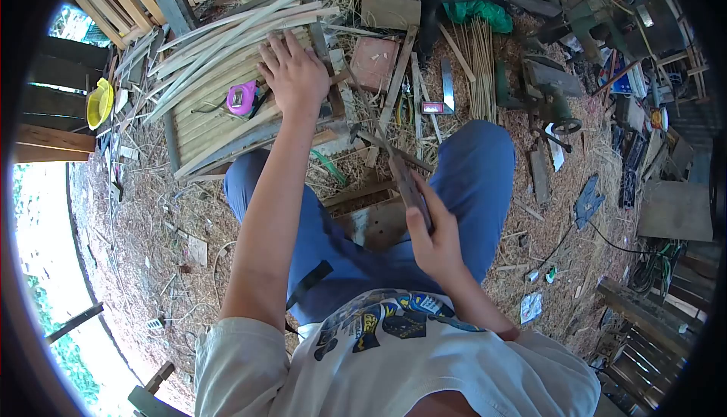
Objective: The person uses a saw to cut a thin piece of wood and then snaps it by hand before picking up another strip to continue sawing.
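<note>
The long-bladed tool (407,182) is in your right hand (433,229), to the right of the slatted panel (195,131) and on its near side; your right fingers are wrapped round the dark handle, thumb laid along it, forearm reaching up from your side; the thin blade runs forward and leftward, toward the panel's right edge. Your left arm is stretched nearly straight; your left hand (294,76) is palm down at the panel's right part, fingers spread and pointing away from you, clasped round nothing that shows; its thumb is hard to make out, and whatever lies under the palm is hidden. The blade's far end blends into the clutter, so you cannot tell its edge or exact tip; the handle lies inside your right fingers, while the blade extends beyond them and passes to the right of your left hand. On the panel, left of that hand, sits a pink tape measure (241,99); pale strips (219,45) lie across the panel's far side; a metal square (447,88) lies to the panel's right; a yellow container (100,104) stands to its left.
</note>
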{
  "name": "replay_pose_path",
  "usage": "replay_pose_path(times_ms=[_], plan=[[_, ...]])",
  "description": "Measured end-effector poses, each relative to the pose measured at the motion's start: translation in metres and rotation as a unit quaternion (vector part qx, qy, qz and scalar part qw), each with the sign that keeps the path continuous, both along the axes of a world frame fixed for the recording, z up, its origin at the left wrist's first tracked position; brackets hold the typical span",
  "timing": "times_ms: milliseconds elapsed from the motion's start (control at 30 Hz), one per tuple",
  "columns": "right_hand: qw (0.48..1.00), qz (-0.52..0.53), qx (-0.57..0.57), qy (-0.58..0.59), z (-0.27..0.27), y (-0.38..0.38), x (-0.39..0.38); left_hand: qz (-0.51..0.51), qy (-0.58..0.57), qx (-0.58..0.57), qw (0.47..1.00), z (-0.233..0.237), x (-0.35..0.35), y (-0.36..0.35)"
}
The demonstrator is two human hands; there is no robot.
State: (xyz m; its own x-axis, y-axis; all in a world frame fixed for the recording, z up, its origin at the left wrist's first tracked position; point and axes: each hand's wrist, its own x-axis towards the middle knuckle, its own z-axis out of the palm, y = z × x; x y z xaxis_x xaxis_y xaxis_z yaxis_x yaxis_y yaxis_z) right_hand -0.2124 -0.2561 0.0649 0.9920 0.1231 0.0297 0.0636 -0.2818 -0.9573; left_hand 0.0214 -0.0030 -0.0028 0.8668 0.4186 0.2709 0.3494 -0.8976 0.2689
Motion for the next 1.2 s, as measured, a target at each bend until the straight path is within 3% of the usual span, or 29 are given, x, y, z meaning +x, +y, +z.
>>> replay_pose_path(times_ms=[167, 367, 433, 500, 567, 633, 700, 767, 833, 967, 1033, 1133, 1200], plan=[[0.998, 0.011, -0.006, 0.064, 0.002, 0.022, 0.052, -0.011, 0.006, 0.001, 1.000, 0.000, -0.006, -0.001], [1.000, -0.003, -0.013, -0.020, -0.004, -0.003, -0.001, -0.011, 0.018, 0.005, 1.000, 0.000, -0.009, -0.003], [1.000, 0.011, -0.020, -0.016, -0.011, 0.018, 0.049, -0.014, 0.004, 0.005, 1.000, -0.002, -0.005, -0.001], [0.998, 0.011, -0.015, 0.059, 0.003, 0.022, 0.051, -0.013, -0.003, 0.005, 1.000, 0.000, -0.007, -0.001], [0.998, 0.000, -0.006, 0.064, 0.014, 0.009, 0.017, -0.014, -0.006, 0.012, 1.000, -0.003, -0.006, 0.000], [0.999, -0.003, -0.013, -0.033, -0.001, 0.001, 0.009, -0.013, -0.017, 0.012, 1.000, -0.004, 0.000, 0.001], [0.999, -0.006, -0.012, -0.029, -0.013, 0.006, 0.007, -0.025, -0.014, 0.015, 0.999, -0.008, -0.007, -0.001], [0.999, 0.009, -0.007, 0.048, -0.007, 0.031, 0.059, -0.027, -0.021, 0.015, 0.999, -0.004, -0.005, 0.001], [0.995, 0.032, 0.012, 0.095, 0.010, 0.020, 0.058, -0.023, -0.019, 0.021, 0.999, -0.006, -0.004, 0.003], [0.999, -0.007, 0.001, -0.042, -0.010, 0.002, 0.013, -0.016, -0.033, 0.015, 0.999, -0.003, 0.001, 0.004], [0.999, -0.014, -0.001, -0.037, -0.015, 0.009, 0.014, -0.028, -0.024, 0.012, 0.999, -0.007, -0.006, -0.001], [0.998, 0.008, 0.008, 0.065, -0.009, 0.032, 0.070, -0.022, -0.011, 0.011, 1.000, -0.005, -0.005, 0.004], [0.998, 0.001, 0.010, 0.066, 0.007, 0.012, 0.027, -0.023, -0.013, 0.009, 1.000, -0.007, -0.005, 0.004]])
